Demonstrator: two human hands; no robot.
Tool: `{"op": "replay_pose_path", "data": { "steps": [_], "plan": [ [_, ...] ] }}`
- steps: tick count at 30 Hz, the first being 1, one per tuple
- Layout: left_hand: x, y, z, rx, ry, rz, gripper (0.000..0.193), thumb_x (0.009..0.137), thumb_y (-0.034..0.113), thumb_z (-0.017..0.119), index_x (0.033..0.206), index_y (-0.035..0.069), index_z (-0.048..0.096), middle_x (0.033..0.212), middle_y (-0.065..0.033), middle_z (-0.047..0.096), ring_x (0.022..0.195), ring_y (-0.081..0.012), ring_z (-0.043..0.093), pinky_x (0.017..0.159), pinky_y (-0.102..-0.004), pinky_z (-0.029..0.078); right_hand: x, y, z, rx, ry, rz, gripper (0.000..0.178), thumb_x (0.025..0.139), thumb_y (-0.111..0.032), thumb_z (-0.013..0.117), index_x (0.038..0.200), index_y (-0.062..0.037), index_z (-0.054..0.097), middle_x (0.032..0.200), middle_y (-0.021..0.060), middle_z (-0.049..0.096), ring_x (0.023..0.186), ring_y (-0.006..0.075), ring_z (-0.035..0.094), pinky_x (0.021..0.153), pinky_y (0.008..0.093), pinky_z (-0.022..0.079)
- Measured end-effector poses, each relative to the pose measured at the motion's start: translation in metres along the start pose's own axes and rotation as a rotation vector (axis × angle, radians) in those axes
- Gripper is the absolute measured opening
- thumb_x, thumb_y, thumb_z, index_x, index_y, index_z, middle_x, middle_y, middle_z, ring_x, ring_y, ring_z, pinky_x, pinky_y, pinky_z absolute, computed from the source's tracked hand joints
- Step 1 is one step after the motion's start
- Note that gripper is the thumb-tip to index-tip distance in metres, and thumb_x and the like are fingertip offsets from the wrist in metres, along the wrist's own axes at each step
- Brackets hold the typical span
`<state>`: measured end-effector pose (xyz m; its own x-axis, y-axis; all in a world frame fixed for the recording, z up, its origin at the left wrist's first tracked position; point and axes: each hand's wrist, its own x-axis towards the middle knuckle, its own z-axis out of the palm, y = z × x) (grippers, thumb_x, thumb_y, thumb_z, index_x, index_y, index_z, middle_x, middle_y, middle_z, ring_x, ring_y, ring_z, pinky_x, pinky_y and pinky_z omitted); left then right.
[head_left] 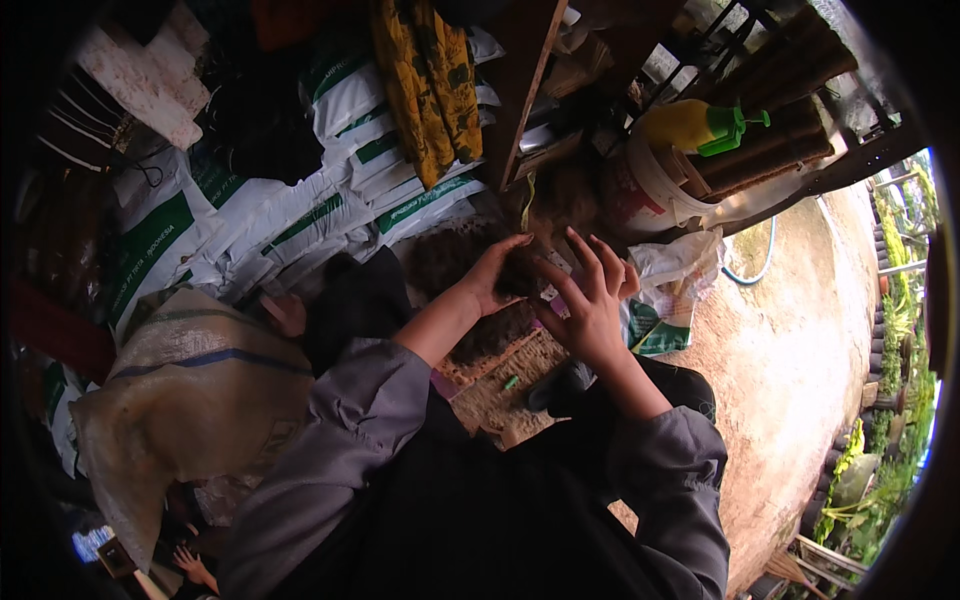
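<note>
My left hand [490,277] is closed around a dark brown clump [517,272] that looks like soil or fibre. A thin yellowish strip or stem [527,202] stands up just beyond it; whether it is joined to the clump I cannot tell. My right hand [592,305] is at the clump's right side, its fingers spread apart and the index fingertip close to or touching it. Below and behind both hands lies a bed of dark, loose soil [500,335], partly covered by my wrists. A small green piece [511,382] rests on the ground nearer to me.
White and green sacks [300,225] are piled at the left, behind a beige woven sack [200,385]. A white bucket [645,185] and a yellow-green spray bottle [690,128] stand far right. Another person's hand [193,568] shows at lower left. Concrete floor [790,340] stretches right.
</note>
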<state>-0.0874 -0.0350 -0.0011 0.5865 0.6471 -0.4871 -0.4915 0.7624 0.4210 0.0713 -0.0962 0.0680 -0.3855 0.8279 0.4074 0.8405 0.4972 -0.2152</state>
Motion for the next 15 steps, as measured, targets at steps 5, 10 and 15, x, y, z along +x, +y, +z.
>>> {"op": "replay_pose_path", "data": {
  "steps": [5,10,15],
  "plan": [
    [0.006,-0.002,-0.006,0.025,-0.025,-0.001,0.041,0.095,0.038,0.041,0.119,0.008,0.055,0.101,-0.0062,0.064,0.087,-0.0185,0.065,0.077,-0.0346,0.054,0.0,0.006,-0.004,-0.038,-0.059,-0.024,0.056,0.065,-0.031,0.075,0.119,-0.031,0.061,0.148,0.0092,0.031,0.131,0.038,0.028,0.101,0.0519,0.02],
    [0.002,-0.004,0.01,0.093,0.047,0.035,0.044,0.095,0.042,0.042,0.122,0.01,0.054,0.103,-0.0043,0.064,0.094,-0.0177,0.064,0.079,-0.0351,0.054,-0.007,0.011,-0.002,-0.059,-0.133,0.024,0.057,0.067,-0.032,0.075,0.121,-0.0302,0.06,0.149,0.0114,0.029,0.131,0.0375,0.03,0.102,0.052,0.019],
    [0.01,-0.002,-0.004,0.037,0.046,-0.009,0.045,0.094,0.043,0.043,0.124,0.011,0.052,0.108,-0.0055,0.063,0.096,-0.0189,0.063,0.08,-0.0356,0.054,-0.003,0.011,0.001,0.081,-0.123,0.078,0.058,0.065,-0.033,0.075,0.121,-0.0296,0.06,0.15,0.0124,0.027,0.133,0.0356,0.028,0.102,0.0507,0.018]
  ]
}}
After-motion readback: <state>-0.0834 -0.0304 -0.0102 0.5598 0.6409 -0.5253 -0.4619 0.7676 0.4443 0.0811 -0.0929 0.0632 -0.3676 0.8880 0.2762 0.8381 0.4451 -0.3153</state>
